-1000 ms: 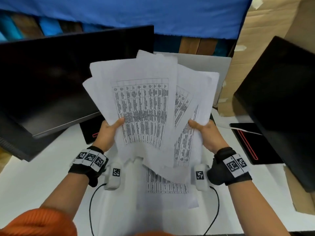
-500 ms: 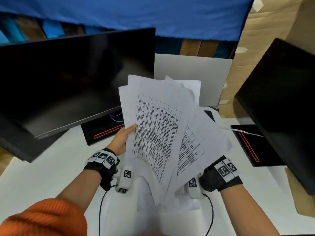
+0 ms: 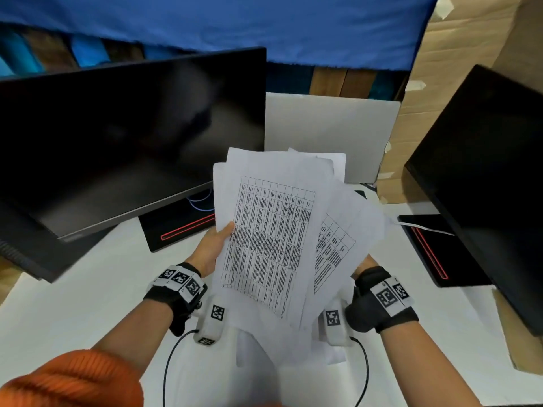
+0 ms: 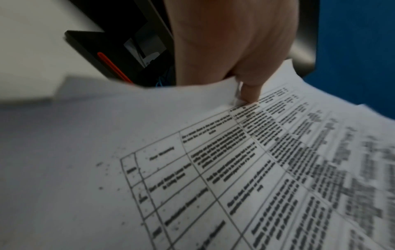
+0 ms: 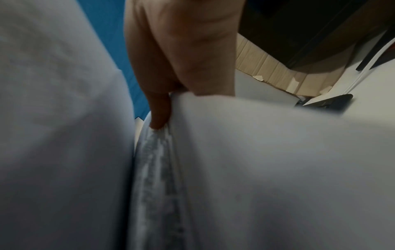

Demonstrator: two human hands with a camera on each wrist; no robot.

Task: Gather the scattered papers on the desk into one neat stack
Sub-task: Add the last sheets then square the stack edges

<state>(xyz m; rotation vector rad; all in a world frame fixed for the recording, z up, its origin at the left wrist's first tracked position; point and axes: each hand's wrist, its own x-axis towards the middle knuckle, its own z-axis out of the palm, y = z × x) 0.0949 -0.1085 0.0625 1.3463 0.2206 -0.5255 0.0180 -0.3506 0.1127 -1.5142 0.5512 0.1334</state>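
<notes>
Both hands raised, forearms converging — left hand (image 3: 212, 250) and right hand (image 3: 365, 264) pinching, thumbs on top

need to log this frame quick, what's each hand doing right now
Left hand: grips the left edge of the fanned papers, thumb on top.
Right hand: grips the right side of the same papers, mostly hidden behind them.

A large black monitor (image 3: 126, 136) stands at the left on the white desk (image 3: 73, 298), its black base with a red stripe (image 3: 179, 227) beneath. Another black monitor (image 3: 484, 183) stands right, beside brown cardboard (image 3: 470, 48). Blue cloth (image 3: 235, 22) hangs behind.
</notes>
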